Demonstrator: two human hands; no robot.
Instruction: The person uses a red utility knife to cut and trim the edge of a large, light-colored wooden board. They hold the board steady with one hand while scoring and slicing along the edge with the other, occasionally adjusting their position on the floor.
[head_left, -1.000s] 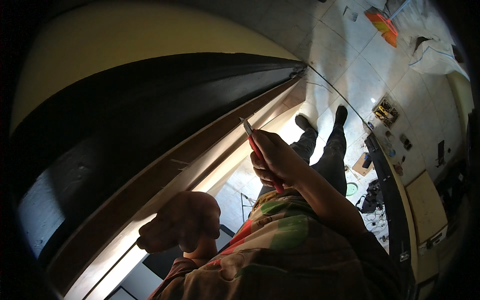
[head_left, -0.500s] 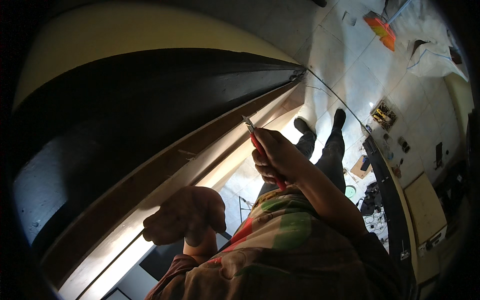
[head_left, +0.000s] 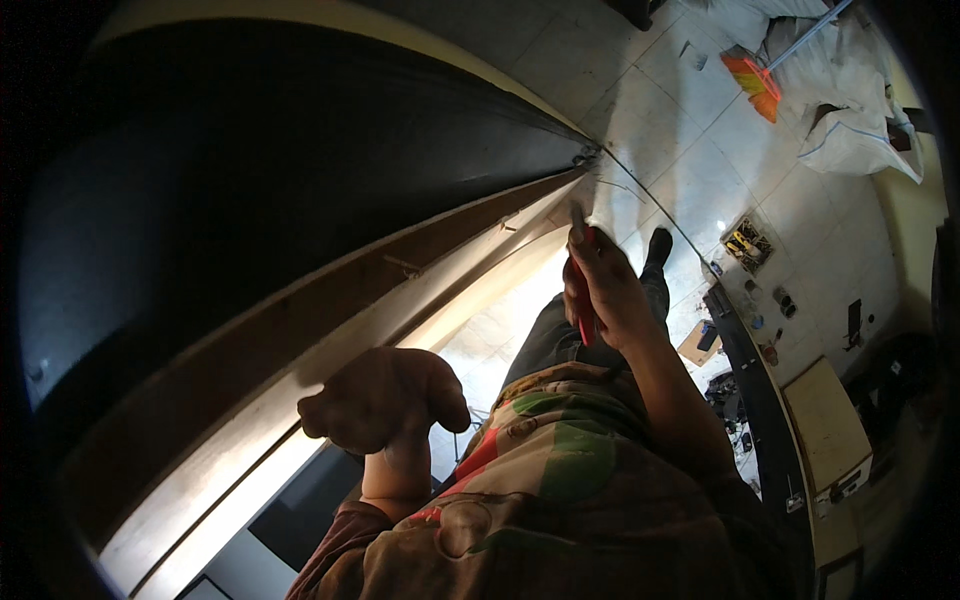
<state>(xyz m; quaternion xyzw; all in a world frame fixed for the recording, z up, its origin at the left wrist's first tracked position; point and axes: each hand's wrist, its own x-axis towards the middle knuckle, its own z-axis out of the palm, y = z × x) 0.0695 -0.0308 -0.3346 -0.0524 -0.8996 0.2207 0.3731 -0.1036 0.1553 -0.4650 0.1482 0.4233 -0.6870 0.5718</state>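
My right hand (head_left: 612, 290) is closed around a red-handled tool (head_left: 579, 292), its tip pointing up toward the edge of the long wooden frame (head_left: 330, 320). That frame runs diagonally beside a large dark panel (head_left: 250, 170). My left hand (head_left: 385, 400) is curled with its fingers against the pale edge strip of the frame; I cannot tell whether anything is in it. My patterned shirt (head_left: 540, 500) fills the lower middle, and my dark trouser legs and shoe (head_left: 658, 245) show below my right hand.
A tiled floor (head_left: 690, 130) lies far below. On it are an orange dustpan (head_left: 755, 80), white sacks (head_left: 850, 120), an open toolbox (head_left: 748, 240), scattered small tools and a pale wooden board (head_left: 825, 425). A long dark rail (head_left: 755, 380) runs along the right.
My right hand has shifted up and right along the frame with the tool. My left hand has risen slightly and stays curled against the frame's pale edge.
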